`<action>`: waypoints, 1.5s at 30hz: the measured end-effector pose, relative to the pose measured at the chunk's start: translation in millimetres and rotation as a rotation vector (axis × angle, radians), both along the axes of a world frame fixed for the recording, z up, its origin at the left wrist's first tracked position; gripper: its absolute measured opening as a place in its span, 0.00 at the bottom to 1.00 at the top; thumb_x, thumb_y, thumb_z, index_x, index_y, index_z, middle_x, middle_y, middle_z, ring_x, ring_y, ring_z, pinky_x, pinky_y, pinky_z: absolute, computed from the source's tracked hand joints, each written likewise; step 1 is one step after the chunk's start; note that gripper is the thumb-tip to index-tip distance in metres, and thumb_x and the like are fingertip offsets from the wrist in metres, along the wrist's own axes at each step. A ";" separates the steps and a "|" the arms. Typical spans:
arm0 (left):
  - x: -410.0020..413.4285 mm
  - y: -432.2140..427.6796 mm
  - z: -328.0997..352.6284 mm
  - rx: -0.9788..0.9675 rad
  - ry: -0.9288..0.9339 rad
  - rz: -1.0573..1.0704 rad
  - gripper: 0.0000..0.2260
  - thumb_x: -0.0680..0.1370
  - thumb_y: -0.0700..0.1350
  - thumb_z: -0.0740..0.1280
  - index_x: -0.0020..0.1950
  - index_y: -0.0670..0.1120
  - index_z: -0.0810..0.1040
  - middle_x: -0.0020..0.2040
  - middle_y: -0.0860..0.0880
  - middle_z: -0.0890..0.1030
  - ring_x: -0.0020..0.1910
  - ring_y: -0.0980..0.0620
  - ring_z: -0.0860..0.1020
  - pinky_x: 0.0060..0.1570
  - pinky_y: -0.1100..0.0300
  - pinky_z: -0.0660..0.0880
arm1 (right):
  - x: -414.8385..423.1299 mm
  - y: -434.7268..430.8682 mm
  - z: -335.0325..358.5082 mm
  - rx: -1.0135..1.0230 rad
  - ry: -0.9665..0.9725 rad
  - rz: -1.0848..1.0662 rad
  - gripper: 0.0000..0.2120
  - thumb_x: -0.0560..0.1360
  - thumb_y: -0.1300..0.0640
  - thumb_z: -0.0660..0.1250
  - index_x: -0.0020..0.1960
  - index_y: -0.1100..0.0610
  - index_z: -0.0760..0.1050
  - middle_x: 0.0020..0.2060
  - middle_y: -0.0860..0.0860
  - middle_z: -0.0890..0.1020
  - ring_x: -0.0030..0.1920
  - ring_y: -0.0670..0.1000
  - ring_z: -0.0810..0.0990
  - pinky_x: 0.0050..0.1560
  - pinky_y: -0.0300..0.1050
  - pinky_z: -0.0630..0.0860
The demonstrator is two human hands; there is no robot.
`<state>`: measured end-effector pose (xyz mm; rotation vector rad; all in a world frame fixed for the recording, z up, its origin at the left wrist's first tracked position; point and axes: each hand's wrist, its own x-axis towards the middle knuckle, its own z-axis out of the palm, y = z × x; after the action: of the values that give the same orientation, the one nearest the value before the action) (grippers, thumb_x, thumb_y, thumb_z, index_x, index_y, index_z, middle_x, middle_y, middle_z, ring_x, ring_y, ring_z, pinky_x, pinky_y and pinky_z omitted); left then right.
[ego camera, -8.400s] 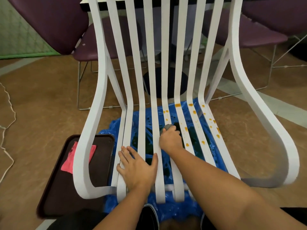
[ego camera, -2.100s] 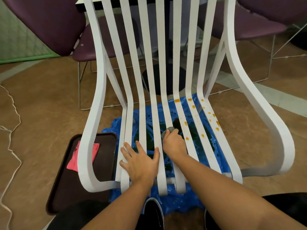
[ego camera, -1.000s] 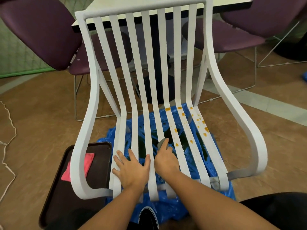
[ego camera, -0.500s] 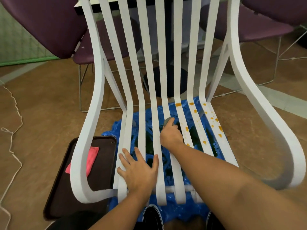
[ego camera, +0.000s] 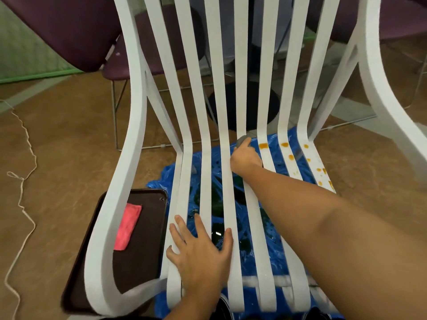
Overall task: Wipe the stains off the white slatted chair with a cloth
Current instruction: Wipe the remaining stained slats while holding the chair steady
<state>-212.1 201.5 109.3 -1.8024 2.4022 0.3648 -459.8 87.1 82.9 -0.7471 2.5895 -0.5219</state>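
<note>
Chair seat [ego camera: 205, 192], right hand [ego camera: 246, 159] gripping cloth [ego camera: 240, 141]

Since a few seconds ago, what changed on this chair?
The right hand, gripping the grey cloth, slid up its slat to the seat's bend; that slat's orange spots are gone. The left hand stays flat on the front slats, the stains further right remain, and the pink cloth still lies on the tray.

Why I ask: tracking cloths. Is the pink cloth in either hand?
No, the pink cloth lies on the dark tray, apart from both hands.
</note>
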 end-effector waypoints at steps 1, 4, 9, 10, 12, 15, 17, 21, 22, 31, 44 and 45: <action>-0.1 -0.2 -0.5 0.006 -0.003 0.000 0.41 0.75 0.75 0.46 0.83 0.54 0.50 0.83 0.43 0.41 0.81 0.41 0.40 0.73 0.37 0.54 | -2.2 -3.8 -1.7 -0.014 0.003 -0.005 0.32 0.83 0.52 0.54 0.79 0.64 0.42 0.65 0.65 0.72 0.61 0.63 0.77 0.53 0.53 0.75; -0.3 -1.2 -1.3 -0.014 -0.003 0.005 0.42 0.74 0.75 0.46 0.82 0.54 0.53 0.83 0.43 0.43 0.81 0.41 0.41 0.72 0.37 0.55 | -3.7 -7.3 -3.7 -0.035 0.009 -0.026 0.30 0.84 0.50 0.52 0.78 0.63 0.45 0.63 0.64 0.75 0.58 0.62 0.79 0.48 0.52 0.74; -0.7 0.4 -2.5 -0.029 0.003 0.010 0.41 0.74 0.75 0.47 0.82 0.54 0.54 0.82 0.43 0.44 0.81 0.42 0.42 0.72 0.38 0.56 | 8.3 9.1 -3.5 -0.085 0.022 -0.068 0.23 0.84 0.53 0.55 0.73 0.64 0.57 0.61 0.62 0.77 0.58 0.60 0.80 0.49 0.48 0.76; -1.1 0.2 -2.6 -0.033 0.007 0.012 0.41 0.74 0.75 0.47 0.82 0.54 0.54 0.82 0.43 0.44 0.81 0.42 0.42 0.72 0.38 0.56 | 13.8 15.5 -3.6 -0.071 0.046 -0.070 0.24 0.83 0.55 0.58 0.74 0.65 0.57 0.62 0.62 0.76 0.58 0.59 0.80 0.51 0.47 0.77; -1.1 0.8 -1.6 -0.040 0.011 0.010 0.41 0.75 0.75 0.48 0.82 0.54 0.55 0.82 0.43 0.46 0.80 0.42 0.43 0.72 0.38 0.56 | 28.7 31.8 -5.2 -0.001 0.147 -0.008 0.31 0.80 0.59 0.63 0.77 0.67 0.53 0.67 0.64 0.72 0.63 0.59 0.77 0.58 0.47 0.76; 0.4 1.8 1.0 -0.029 0.029 0.012 0.40 0.76 0.74 0.50 0.81 0.53 0.57 0.82 0.42 0.47 0.80 0.41 0.44 0.72 0.37 0.56 | 53.4 61.6 -1.5 0.013 0.244 0.067 0.34 0.79 0.62 0.62 0.78 0.67 0.49 0.69 0.65 0.69 0.65 0.60 0.72 0.65 0.51 0.72; 0.6 1.3 1.0 -0.027 0.033 0.014 0.39 0.76 0.74 0.50 0.81 0.52 0.58 0.82 0.42 0.48 0.81 0.41 0.45 0.72 0.37 0.56 | 68.9 81.6 2.5 -0.047 0.247 0.071 0.34 0.78 0.63 0.64 0.78 0.67 0.50 0.67 0.64 0.71 0.64 0.60 0.71 0.64 0.51 0.72; 2.4 2.6 3.7 -0.037 0.047 0.012 0.40 0.75 0.74 0.50 0.81 0.52 0.59 0.82 0.41 0.50 0.81 0.41 0.46 0.72 0.36 0.57 | 106.2 131.8 23.3 -0.331 0.066 0.013 0.27 0.82 0.62 0.58 0.79 0.58 0.53 0.68 0.59 0.70 0.64 0.56 0.69 0.63 0.49 0.72; 2.8 1.7 3.6 -0.037 0.048 0.010 0.40 0.75 0.75 0.50 0.81 0.52 0.59 0.82 0.41 0.50 0.81 0.41 0.46 0.72 0.36 0.57 | 116.4 143.3 28.1 -0.438 -0.035 -0.025 0.23 0.84 0.59 0.55 0.78 0.54 0.56 0.68 0.57 0.70 0.65 0.54 0.69 0.65 0.48 0.71; 4.8 6.1 8.0 -0.029 0.071 0.007 0.41 0.75 0.74 0.50 0.80 0.51 0.60 0.83 0.41 0.50 0.81 0.40 0.47 0.72 0.35 0.56 | 162.8 235.7 76.4 -0.841 -0.205 -0.350 0.18 0.85 0.48 0.50 0.71 0.50 0.67 0.63 0.47 0.76 0.63 0.46 0.75 0.66 0.48 0.73; 3.9 7.1 7.3 -0.030 0.083 0.000 0.41 0.76 0.74 0.50 0.81 0.50 0.59 0.83 0.40 0.49 0.81 0.39 0.46 0.72 0.34 0.55 | 146.8 247.2 30.1 -0.096 -0.129 -0.273 0.25 0.84 0.45 0.47 0.77 0.57 0.55 0.62 0.60 0.72 0.56 0.61 0.76 0.51 0.55 0.74; 4.2 6.8 6.6 -0.031 0.084 0.000 0.41 0.76 0.74 0.50 0.81 0.50 0.59 0.83 0.40 0.49 0.81 0.39 0.46 0.72 0.34 0.55 | 144.9 245.3 28.9 -0.061 -0.120 -0.263 0.25 0.84 0.45 0.48 0.76 0.57 0.56 0.62 0.60 0.72 0.55 0.61 0.77 0.48 0.53 0.73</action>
<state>-207.8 208.3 115.8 -1.8355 2.4768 0.4137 -314.9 332.4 111.8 -0.3811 2.5818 -0.7038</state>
